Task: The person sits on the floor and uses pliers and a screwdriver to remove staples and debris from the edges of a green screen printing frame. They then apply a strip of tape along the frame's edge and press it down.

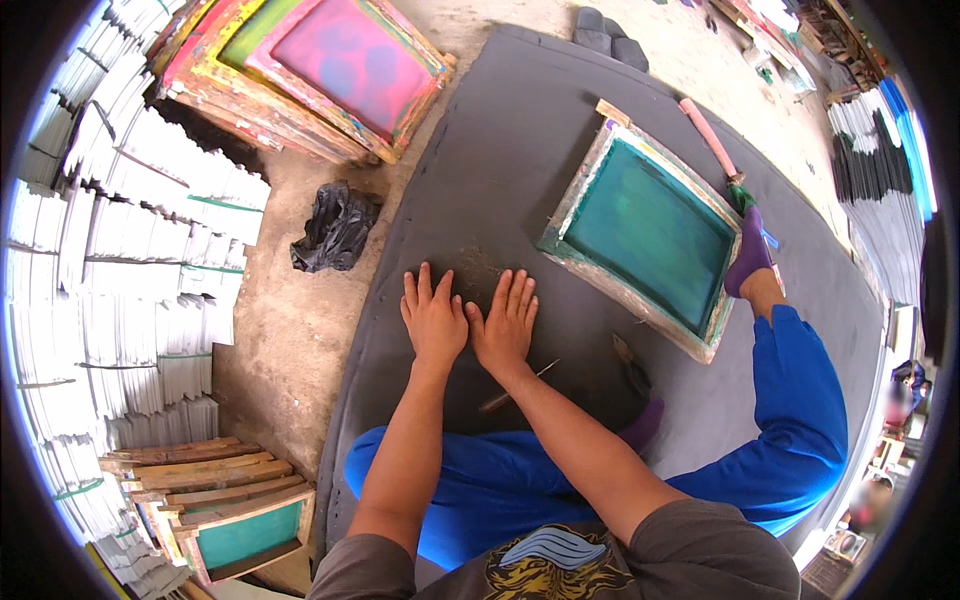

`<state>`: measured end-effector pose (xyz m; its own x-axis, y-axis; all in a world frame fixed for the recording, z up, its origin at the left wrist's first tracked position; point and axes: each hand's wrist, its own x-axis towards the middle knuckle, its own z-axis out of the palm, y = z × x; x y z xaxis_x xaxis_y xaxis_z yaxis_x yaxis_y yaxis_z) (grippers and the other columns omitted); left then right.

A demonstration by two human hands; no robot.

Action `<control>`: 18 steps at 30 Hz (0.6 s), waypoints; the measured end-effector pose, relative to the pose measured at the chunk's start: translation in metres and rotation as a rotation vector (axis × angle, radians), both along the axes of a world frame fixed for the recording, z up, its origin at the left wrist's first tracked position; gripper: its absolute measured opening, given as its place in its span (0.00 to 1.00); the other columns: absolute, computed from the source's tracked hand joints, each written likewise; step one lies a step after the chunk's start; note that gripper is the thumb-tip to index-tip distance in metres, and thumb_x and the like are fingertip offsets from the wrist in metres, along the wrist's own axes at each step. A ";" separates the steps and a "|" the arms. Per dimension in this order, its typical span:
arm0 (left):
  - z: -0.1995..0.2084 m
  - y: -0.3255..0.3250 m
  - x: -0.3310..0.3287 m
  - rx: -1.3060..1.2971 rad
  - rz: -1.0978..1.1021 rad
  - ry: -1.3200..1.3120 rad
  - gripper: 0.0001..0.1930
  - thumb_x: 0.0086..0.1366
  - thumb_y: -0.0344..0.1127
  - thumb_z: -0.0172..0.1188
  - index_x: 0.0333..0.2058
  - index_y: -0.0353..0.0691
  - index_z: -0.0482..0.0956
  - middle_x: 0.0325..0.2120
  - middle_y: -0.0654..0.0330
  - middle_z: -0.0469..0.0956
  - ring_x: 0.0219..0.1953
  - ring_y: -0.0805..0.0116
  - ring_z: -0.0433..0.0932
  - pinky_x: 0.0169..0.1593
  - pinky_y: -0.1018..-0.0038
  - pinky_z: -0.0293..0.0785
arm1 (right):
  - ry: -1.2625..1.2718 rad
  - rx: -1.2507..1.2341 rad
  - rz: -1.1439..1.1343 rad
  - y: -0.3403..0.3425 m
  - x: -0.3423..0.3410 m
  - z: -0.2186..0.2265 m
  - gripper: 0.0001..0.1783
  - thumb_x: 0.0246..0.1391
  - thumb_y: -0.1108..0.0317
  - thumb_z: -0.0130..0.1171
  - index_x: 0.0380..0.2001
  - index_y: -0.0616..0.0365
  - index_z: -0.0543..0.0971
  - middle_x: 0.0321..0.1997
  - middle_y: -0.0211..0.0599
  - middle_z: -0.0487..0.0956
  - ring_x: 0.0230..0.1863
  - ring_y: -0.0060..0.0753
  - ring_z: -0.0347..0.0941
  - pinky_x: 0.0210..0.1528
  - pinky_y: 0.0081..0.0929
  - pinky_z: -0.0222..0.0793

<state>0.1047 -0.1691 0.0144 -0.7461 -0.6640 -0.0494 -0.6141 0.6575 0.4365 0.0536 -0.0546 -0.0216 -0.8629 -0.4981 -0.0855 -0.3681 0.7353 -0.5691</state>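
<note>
My left hand lies palm down on a dark grey mat, its fingers spread. Close beside it, my right hand also rests flat, fingers stretched out, the two thumbs nearly meeting. Neither holds anything. To the right of my hands lies a wooden screen-printing frame with teal mesh, my purple-socked foot against its far right side. A thin pointed tool with a dark handle lies partly under my right forearm. What looks like pliers sits near my knee. Beyond the frame is a pink-handled tool.
A crumpled black plastic bag lies on the floor left of the mat. Paint-stained frames are stacked at upper left, more frames at lower left. White paper stacks line the left. Dark slippers sit at the far edge.
</note>
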 end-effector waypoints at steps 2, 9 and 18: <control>0.001 -0.003 0.001 -0.018 0.023 -0.014 0.25 0.70 0.37 0.61 0.65 0.48 0.77 0.75 0.47 0.59 0.78 0.37 0.50 0.74 0.40 0.52 | 0.009 -0.020 0.039 0.000 -0.003 0.001 0.55 0.70 0.36 0.48 0.78 0.71 0.45 0.82 0.72 0.40 0.84 0.72 0.31 0.81 0.65 0.30; 0.005 -0.005 0.001 0.050 0.101 0.002 0.24 0.70 0.37 0.62 0.65 0.50 0.78 0.76 0.45 0.56 0.79 0.33 0.46 0.75 0.39 0.49 | -0.021 0.322 -0.050 0.009 0.004 0.024 0.63 0.63 0.28 0.54 0.79 0.69 0.44 0.84 0.66 0.37 0.85 0.65 0.27 0.81 0.66 0.26; -0.004 -0.014 0.000 0.063 0.182 0.092 0.23 0.70 0.37 0.62 0.63 0.50 0.80 0.76 0.43 0.56 0.78 0.32 0.45 0.75 0.38 0.46 | 0.119 0.030 0.171 -0.025 -0.022 0.000 0.54 0.69 0.37 0.51 0.79 0.67 0.47 0.83 0.65 0.45 0.84 0.67 0.36 0.81 0.62 0.35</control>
